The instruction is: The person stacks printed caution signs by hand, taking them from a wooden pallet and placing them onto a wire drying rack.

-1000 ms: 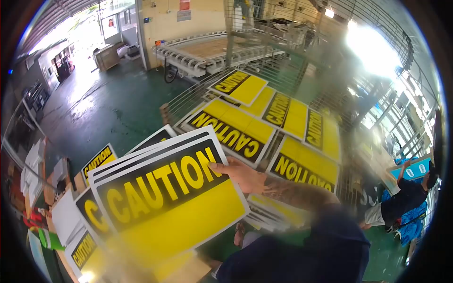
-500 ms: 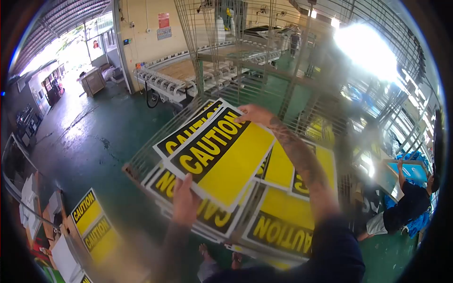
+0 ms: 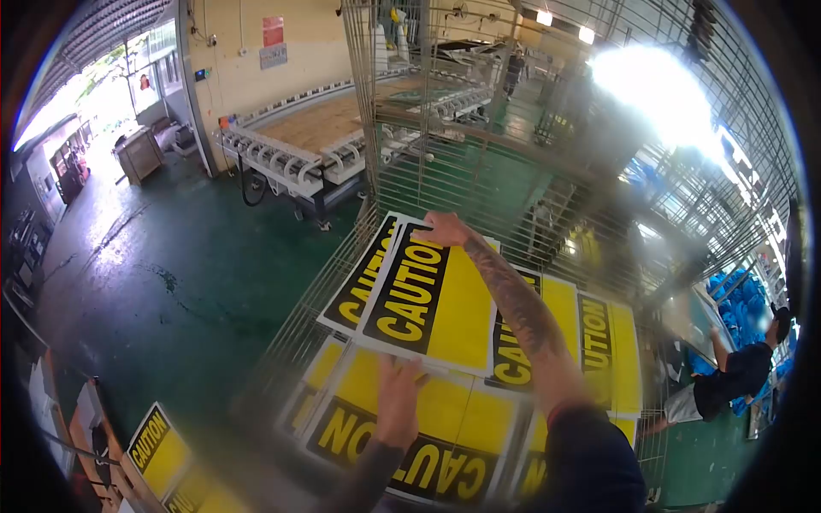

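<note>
A yellow and black caution sign point(image 3: 466, 312) lies between my two hands on a wire rack shelf. My right hand point(image 3: 446, 229) is closed on its far edge, thumb on top. At its near edge, my left hand point(image 3: 398, 398) has its fingers bent against the border; their tips are partly hidden. Another caution sign point(image 3: 352, 299) shows from beneath on the left. Upside-down caution signs point(image 3: 462, 457) lie nearer to me, and more caution signs point(image 3: 599, 350) lie to the right.
The wire rack point(image 3: 286, 342) surrounds the signs, with tall wire panels behind. A long machine table point(image 3: 308, 141) stands beyond it. At lower left, more caution signs point(image 3: 158, 453) lean on a stack. On the right, a co-worker point(image 3: 744, 372) handles a panel near blue material.
Both hands have brought the caution sign down and right, from tilted above the stack to nearly flat among the others. My left hand has shifted right, and the view has turned slightly.
</note>
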{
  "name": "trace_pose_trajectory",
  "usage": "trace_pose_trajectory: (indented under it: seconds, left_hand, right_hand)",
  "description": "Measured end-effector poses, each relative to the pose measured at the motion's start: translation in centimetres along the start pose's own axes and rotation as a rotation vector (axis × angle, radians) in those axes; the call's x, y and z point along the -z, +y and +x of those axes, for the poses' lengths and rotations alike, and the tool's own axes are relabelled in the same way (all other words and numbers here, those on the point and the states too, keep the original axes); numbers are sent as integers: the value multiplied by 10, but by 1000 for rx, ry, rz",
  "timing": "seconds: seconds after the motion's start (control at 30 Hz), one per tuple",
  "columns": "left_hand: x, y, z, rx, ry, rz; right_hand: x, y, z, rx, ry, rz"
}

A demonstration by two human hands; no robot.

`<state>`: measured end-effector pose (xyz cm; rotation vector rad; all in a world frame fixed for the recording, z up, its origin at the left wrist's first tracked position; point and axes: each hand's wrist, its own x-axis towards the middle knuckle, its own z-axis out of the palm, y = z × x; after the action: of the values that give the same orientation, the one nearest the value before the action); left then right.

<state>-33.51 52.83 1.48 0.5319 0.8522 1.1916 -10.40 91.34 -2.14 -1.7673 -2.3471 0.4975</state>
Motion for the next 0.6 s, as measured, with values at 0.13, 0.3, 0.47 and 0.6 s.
trace_pose_trajectory:
  seconds: [0.13, 0.3, 0.47, 0.6]
  left_hand:
    - [11, 6, 2, 54, 13, 11]
    - [10, 3, -17, -140, 36, 6]
    - [27, 34, -59, -666, 234, 596]
    - [36, 63, -89, -996, 275, 711]
  right_hand:
    - [-3, -15, -33, 14, 307, -81]
    - [21, -2, -53, 101, 424, 130]
    - [86, -53, -162, 55, 270, 848]
    - [85, -105, -298, 245, 574, 1054]
